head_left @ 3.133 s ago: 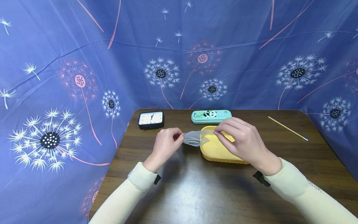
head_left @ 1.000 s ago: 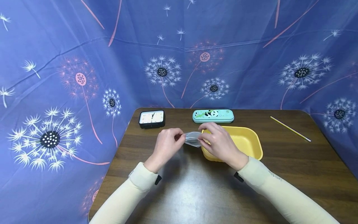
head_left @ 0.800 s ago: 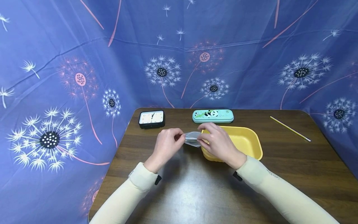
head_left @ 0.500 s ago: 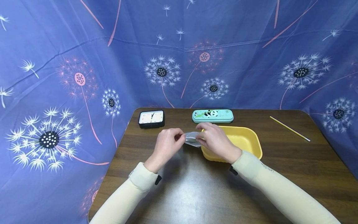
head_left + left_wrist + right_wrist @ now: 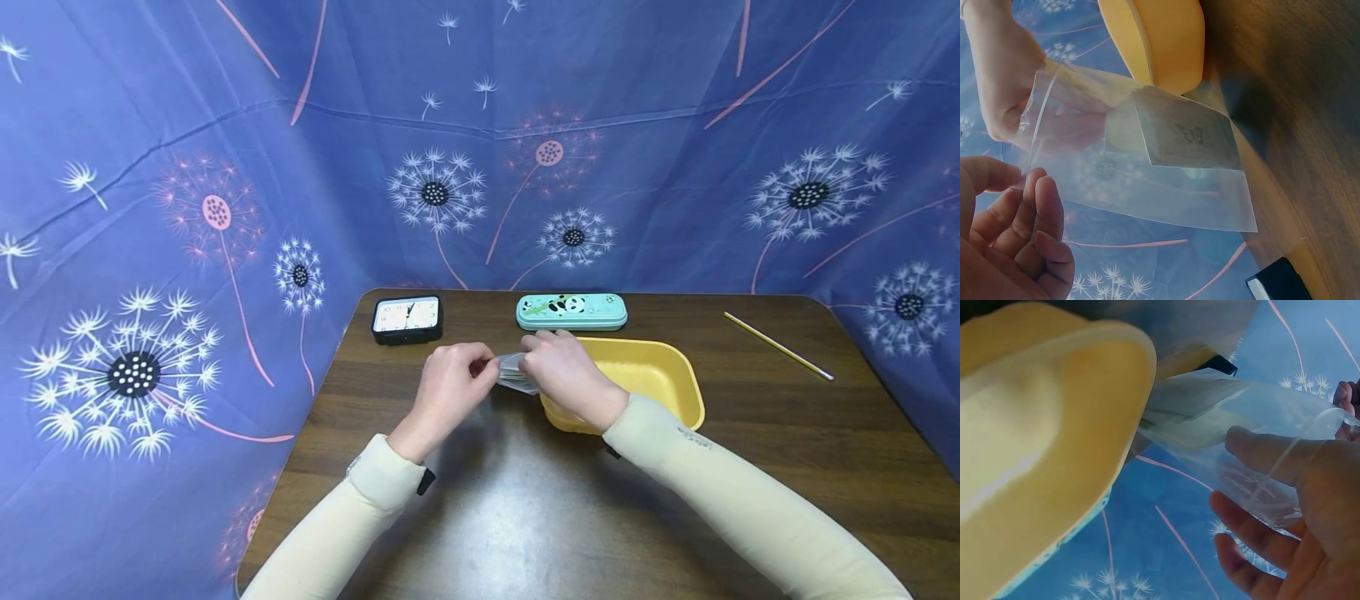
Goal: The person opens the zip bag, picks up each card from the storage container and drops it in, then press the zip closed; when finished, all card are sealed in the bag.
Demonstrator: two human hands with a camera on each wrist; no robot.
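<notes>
**Mara:** Since a few seconds ago the right hand (image 5: pixel 564 372) has slid left along the clear zip bag (image 5: pixel 1147 162), off the yellow tray (image 5: pixel 660 375), until it sits just beside the left hand (image 5: pixel 448 387).

**Jon:** So both hands are on it?

**Mara:** Yes. The left pinches one end between thumb and curled fingers; the right has its thumb (image 5: pixel 1266 450) laid on the film with the fingers curled beneath. The bag hangs in the air between them, above the table (image 5: pixel 525 517) at the tray's left corner.

**Jon:** Anything inside?

**Mara:** A small card (image 5: pixel 1188 137) with what looks like a butterfly on it, lying flat toward the far end.

**Jon:** What would worry you?

**Mara:** The film is thin and slick. If either pinch slackens, I'd guess the bag sags toward the tray rim and the card slides. I can't tell whether the mouth is sealed; if it isn't, a tilt could let the card out.

**Jon:** And around them?

**Mara:** A black clock (image 5: pixel 407 320) and a panda pencil case (image 5: pixel 572 311) sit behind, and a yellow pencil (image 5: pixel 778 347) lies well apart on the right.
</notes>
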